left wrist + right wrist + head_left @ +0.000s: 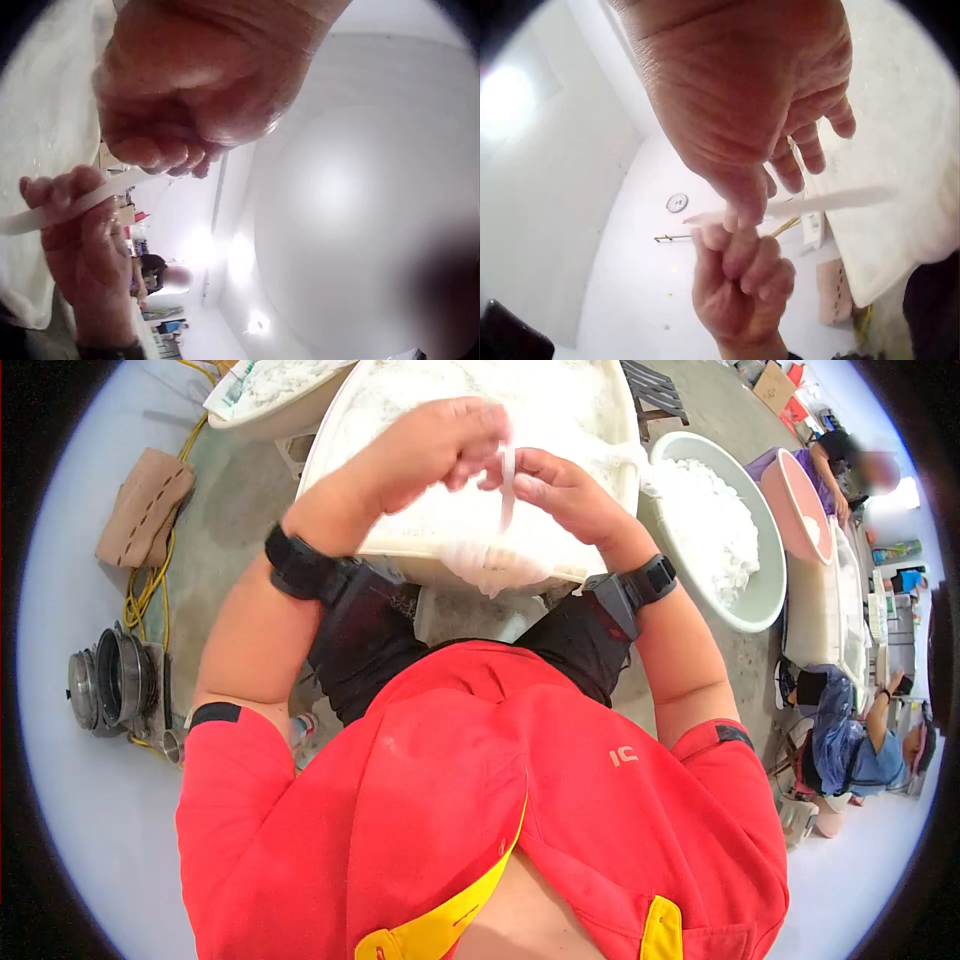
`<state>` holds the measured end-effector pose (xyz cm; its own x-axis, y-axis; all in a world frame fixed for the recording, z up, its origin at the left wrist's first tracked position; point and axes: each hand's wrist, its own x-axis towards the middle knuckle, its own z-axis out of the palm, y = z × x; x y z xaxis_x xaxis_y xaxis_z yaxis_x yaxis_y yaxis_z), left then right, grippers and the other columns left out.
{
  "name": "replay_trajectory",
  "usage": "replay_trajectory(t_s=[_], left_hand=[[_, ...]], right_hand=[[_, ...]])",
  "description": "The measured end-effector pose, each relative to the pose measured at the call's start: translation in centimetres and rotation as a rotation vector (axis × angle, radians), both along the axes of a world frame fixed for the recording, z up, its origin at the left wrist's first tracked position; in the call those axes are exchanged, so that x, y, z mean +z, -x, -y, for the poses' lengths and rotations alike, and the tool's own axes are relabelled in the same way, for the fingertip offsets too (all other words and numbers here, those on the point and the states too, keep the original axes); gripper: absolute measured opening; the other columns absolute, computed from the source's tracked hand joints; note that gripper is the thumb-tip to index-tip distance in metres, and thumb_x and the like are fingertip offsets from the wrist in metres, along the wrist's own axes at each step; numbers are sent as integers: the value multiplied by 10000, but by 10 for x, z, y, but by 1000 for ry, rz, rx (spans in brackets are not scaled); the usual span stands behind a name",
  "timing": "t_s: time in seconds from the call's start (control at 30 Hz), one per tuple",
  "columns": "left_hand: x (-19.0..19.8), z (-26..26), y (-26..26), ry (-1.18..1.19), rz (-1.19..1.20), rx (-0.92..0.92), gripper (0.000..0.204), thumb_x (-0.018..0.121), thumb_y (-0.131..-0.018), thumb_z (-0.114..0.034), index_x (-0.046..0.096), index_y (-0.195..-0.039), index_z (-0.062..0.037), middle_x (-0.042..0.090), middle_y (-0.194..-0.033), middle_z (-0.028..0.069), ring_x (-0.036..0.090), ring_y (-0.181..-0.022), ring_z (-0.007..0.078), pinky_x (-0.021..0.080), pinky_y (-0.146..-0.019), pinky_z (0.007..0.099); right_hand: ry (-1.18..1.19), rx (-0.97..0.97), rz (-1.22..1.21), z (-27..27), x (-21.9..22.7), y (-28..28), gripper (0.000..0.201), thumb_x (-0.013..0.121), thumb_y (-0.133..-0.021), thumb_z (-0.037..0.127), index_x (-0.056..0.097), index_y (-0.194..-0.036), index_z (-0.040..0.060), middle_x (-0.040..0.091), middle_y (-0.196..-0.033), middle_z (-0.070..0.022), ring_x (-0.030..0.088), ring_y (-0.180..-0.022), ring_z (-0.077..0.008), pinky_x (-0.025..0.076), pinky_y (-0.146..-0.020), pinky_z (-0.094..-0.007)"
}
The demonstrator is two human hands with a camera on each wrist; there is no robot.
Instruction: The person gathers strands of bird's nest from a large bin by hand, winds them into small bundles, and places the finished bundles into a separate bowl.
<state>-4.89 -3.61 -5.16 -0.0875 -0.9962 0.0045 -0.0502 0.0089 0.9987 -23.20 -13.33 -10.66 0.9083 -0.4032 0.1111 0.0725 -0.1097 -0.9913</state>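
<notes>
In the head view my left hand (440,450) is raised over a large cream-colored tub (625,420). Its curled fingers pinch the upper end of a narrow, wet-looking white strip (508,485). Facing it is my right hand (560,488), fingers loosely extended beside the strip. The left wrist view shows the strip (97,193) slanting across the right hand's fingers (64,191). From the right wrist, the same strip (832,200) looks blurred and runs from the left hand's fingertips past the right thumb. Below both hands, a bunched translucent white mass (490,565) hangs over the tub's near rim.
On the right stands a pale green basin (770,560) of white pieces, with a pink basin (800,510) beyond. Another white-filled basin (270,425) is at upper left. Pots (120,675), a yellow cord (150,595) and a brown folded item (145,505) lie left. Other people work at right.
</notes>
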Motion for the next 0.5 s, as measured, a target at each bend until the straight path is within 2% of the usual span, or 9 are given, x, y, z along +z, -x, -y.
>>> replay_trajectory(t_s=[0.03,0.07,0.13,0.2,0.27,0.3,0.33,0.4,0.5], left_hand=[[15,0,2,14,-161,43,264,447,-944,-309,508,-797,-98,419,-648,-56,385,-555,54,342,-524,194],[22,4,-10,26,-299,-41,231,430,-951,-270,501,-848,-76,440,-707,-33,397,-601,50,352,-551,186],[34,5,-43,357,11,-54,204,392,-957,-196,531,-961,-46,529,-853,35,489,-740,97,436,-658,232],[72,-22,-25,284,-248,235,264,402,-965,-217,501,-756,-90,487,-609,-28,486,-568,72,473,-608,231],[86,-28,-53,432,-287,423,256,416,-962,-255,511,-795,-86,536,-684,-20,530,-615,84,469,-586,235],[92,-30,-104,548,-279,265,178,394,-952,-181,523,-948,-58,548,-882,46,532,-781,129,467,-703,266],[101,-29,-144,661,-269,104,242,372,-941,-106,536,-1102,-29,560,-1080,112,535,-946,173,464,-820,298],[137,-38,-141,765,-221,1040,317,364,-941,-148,500,-1177,15,532,-1209,153,530,-1053,262,443,-914,355],[130,-68,-237,1034,-267,1139,296,374,-906,-140,492,-1111,36,526,-1127,180,515,-983,274,442,-859,384]], right_hand=[[-27,44,-6,2,1,0,333,511,-922,268,553,-1119,3,624,-849,-61,580,-851,-147,435,-817,-277],[-22,32,-45,5,-1,2,310,504,-927,267,548,-1091,8,608,-849,-54,576,-849,-145,439,-798,-275],[-13,8,-124,15,-12,11,272,490,-938,266,540,-1037,17,577,-848,-40,570,-845,-139,446,-760,-270],[17,-37,-155,20,-23,20,286,486,-936,280,568,-1011,16,574,-793,-29,540,-773,-120,424,-728,-260],[44,-57,-194,27,-35,26,296,482,-935,287,584,-995,16,569,-758,-21,525,-736,-110,412,-711,-255],[56,-57,-215,32,-43,29,297,480,-936,288,586,-992,17,565,-751,-18,525,-736,-110,411,-710,-255],[69,-56,-235,37,-48,30,298,477,-936,289,587,-989,17,561,-743,-16,524,-736,-110,411,-710,-256],[133,-61,-301,45,-54,34,279,485,-936,279,575,-973,18,558,-778,-8,523,-746,-96,421,-730,-247],[223,-82,-382,56,-58,32,277,489,-934,279,568,-971,16,557,-790,-8,528,-735,-87,432,-723,-241]])
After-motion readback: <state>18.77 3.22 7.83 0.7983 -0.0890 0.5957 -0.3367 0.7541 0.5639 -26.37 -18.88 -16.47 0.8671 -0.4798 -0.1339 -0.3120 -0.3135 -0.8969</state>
